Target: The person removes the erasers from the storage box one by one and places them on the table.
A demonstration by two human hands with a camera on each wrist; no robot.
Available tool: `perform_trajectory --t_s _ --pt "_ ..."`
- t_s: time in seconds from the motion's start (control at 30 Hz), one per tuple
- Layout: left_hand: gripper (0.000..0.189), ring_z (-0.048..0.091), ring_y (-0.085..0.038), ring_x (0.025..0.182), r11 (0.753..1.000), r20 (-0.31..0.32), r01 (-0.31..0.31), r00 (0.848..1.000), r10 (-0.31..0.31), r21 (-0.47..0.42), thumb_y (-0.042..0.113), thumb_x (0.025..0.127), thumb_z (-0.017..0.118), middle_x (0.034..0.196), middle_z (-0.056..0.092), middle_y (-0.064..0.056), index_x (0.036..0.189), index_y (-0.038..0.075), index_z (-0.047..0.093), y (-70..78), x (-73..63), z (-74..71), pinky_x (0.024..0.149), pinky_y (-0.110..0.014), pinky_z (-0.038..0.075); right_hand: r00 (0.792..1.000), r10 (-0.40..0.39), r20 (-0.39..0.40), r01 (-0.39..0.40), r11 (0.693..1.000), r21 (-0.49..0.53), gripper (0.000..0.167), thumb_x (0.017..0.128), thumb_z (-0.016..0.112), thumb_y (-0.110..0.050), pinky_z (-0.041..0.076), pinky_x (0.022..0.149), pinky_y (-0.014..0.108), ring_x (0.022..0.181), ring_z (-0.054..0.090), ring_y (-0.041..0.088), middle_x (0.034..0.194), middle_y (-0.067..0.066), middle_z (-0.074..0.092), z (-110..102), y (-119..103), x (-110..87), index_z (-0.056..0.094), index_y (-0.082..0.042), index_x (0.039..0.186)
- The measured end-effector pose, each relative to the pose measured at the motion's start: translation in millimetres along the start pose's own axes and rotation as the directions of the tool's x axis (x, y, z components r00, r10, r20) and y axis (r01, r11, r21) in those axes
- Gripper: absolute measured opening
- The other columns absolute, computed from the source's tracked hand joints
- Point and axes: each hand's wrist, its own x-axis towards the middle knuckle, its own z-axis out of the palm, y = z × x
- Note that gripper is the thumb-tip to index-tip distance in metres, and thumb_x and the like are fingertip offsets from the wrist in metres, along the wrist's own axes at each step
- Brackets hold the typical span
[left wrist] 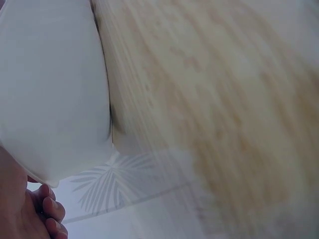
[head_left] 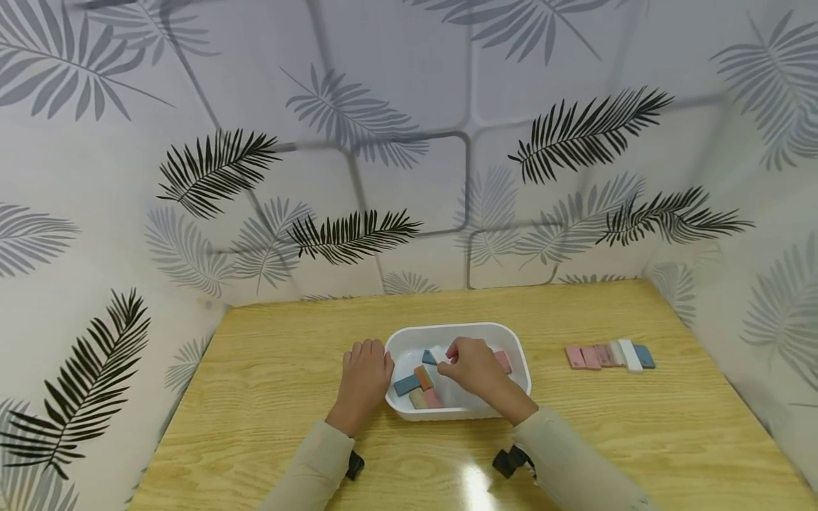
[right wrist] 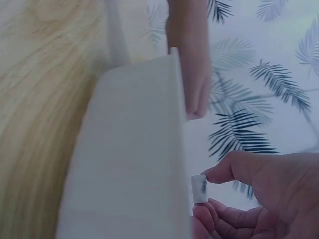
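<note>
A white plastic tray (head_left: 457, 411) stands on the wooden table with several small coloured blocks inside. My left hand (head_left: 366, 376) holds its left rim, with the thumb at the edge. Over the tray, my right hand (head_left: 474, 365) pinches a small white block (right wrist: 199, 189) between thumb and fingers; a dark mark shows on one face. Close to those fingertips lies a blue block (head_left: 429, 357). Another blue block (head_left: 407, 385), an orange one (head_left: 423, 377), a beige one (head_left: 418, 399) and a pink one (head_left: 432, 398) cluster at the front left. The right hand partly covers a pink block (head_left: 503, 361).
Right of the tray, a row of blocks lies on the table (head_left: 287, 369): several pink ones (head_left: 591, 358), a white one (head_left: 630, 355) standing out lengthwise, and a blue one (head_left: 645, 356) at the end. Leaf-patterned cloth (head_left: 409, 177) encloses the back and sides.
</note>
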Motion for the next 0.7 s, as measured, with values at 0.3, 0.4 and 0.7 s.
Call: perform_trajectory --t_s 0.3,0.4,0.7 --pt "0.021 0.039 -0.023 0.077 1.000 -0.002 0.010 1.000 -0.011 -0.017 0.024 0.096 0.044 0.079 0.042 -0.004 0.090 0.005 0.049 1.0 0.1 0.0 0.066 -0.034 0.027 0.999 0.021 -0.027 -0.021 1.000 -0.007 0.018 0.076 0.071 -0.021 0.040 0.054 0.026 0.058 0.048 0.012 0.069 -0.002 0.054 -31.6 -10.4 -8.6 0.062 -0.005 0.081" --pt "0.021 0.038 -0.023 0.076 1.000 0.000 0.010 1.000 -0.010 -0.029 0.024 0.096 0.044 0.078 0.041 -0.004 0.089 0.005 0.048 1.3 -0.7 -0.6 0.066 -0.034 0.027 0.999 0.012 -0.040 -0.013 1.000 -0.013 0.017 0.076 0.070 -0.020 0.041 0.055 0.027 0.059 0.048 0.012 0.069 -0.001 0.055 -40.4 -6.2 -11.4 0.062 -0.005 0.081" --pt "0.020 0.037 -0.022 0.076 0.999 -0.003 0.002 1.000 -0.002 -0.035 0.023 0.096 0.044 0.079 0.041 -0.004 0.089 0.006 0.048 2.5 -0.8 -1.6 0.065 -0.033 0.025 0.991 0.131 -0.038 -0.130 0.991 0.023 0.024 0.081 0.068 -0.022 0.044 0.055 0.029 0.063 0.053 0.015 0.077 0.004 0.057 -78.3 27.0 -26.0 0.062 -0.002 0.092"
